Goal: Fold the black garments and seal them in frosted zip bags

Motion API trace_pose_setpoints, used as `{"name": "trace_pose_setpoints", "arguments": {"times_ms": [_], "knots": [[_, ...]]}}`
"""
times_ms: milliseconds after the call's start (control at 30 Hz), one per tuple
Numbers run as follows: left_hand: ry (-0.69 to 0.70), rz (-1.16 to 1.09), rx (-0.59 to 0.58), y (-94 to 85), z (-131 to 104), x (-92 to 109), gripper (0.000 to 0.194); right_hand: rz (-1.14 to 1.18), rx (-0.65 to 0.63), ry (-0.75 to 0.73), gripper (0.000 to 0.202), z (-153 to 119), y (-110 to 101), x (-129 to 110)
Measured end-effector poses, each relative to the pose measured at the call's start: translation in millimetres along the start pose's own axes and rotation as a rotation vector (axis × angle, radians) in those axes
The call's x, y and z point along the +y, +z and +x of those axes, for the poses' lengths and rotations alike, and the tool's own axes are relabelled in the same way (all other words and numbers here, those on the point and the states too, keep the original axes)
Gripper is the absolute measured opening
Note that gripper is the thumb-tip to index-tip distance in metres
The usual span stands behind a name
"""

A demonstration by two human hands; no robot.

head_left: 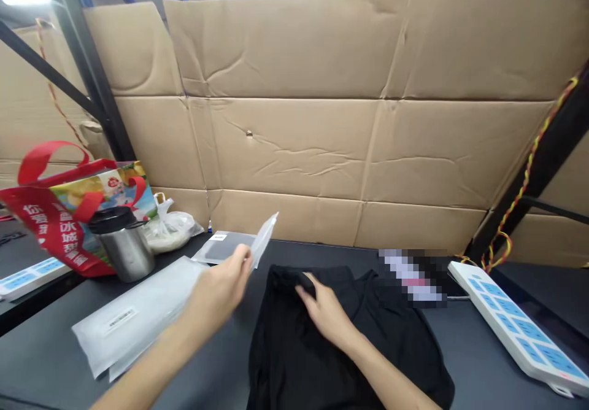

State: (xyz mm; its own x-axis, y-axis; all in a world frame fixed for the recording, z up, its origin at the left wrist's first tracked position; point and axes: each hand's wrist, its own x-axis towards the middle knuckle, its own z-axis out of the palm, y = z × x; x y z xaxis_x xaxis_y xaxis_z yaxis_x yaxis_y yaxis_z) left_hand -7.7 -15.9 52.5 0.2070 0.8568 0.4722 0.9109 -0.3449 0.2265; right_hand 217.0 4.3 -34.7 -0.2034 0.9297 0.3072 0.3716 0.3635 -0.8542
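My left hand (pixel 234 274) is closed on the raised edge of a frosted plastic garment bag (pixel 224 246) that carries a small white label; the fingertips are partly hidden behind the hand. A black garment (pixel 304 348) with a gathered band along its top lies spread on the table in front of me. On that band my right hand (pixel 324 309) pinches the dark cloth between thumb and fingers. Beside my left forearm lie more frosted plastic bags (pixel 138 312), one with a barcode label.
At left stand a steel mug (pixel 124 247) with a black lid, a red carrier bag (pixel 69 232) and a tied white plastic bag (pixel 172 229). A long power strip (pixel 519 321) lies at right, near a blurred-out object (pixel 414 278). Cardboard (pixel 294 146) walls off the table's back.
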Motion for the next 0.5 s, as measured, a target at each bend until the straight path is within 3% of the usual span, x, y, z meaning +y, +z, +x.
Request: {"name": "trace_pose_setpoints", "arguments": {"times_ms": [167, 300, 400, 500], "knots": [[0.102, -0.174, -0.215, 75.6, 21.9, 26.3, 0.021, 0.331, 0.242, 0.228, 0.061, 3.8, -50.4, 12.6], [0.153, -0.299, -0.338, 107.5, 13.1, 36.7, 0.016, 0.553, 0.361, 0.287, 0.062, -0.7, -83.2, 21.5], [0.125, -0.389, -0.395, 117.9, 12.1, 33.9, 0.016, 0.617, 0.352, 0.256, 0.057, 2.3, -77.7, 15.8], [0.086, -0.473, -0.43, 121.5, 18.1, 26.0, 0.018, 0.615, 0.388, 0.197, 0.053, 9.8, -54.5, 1.3]]}}
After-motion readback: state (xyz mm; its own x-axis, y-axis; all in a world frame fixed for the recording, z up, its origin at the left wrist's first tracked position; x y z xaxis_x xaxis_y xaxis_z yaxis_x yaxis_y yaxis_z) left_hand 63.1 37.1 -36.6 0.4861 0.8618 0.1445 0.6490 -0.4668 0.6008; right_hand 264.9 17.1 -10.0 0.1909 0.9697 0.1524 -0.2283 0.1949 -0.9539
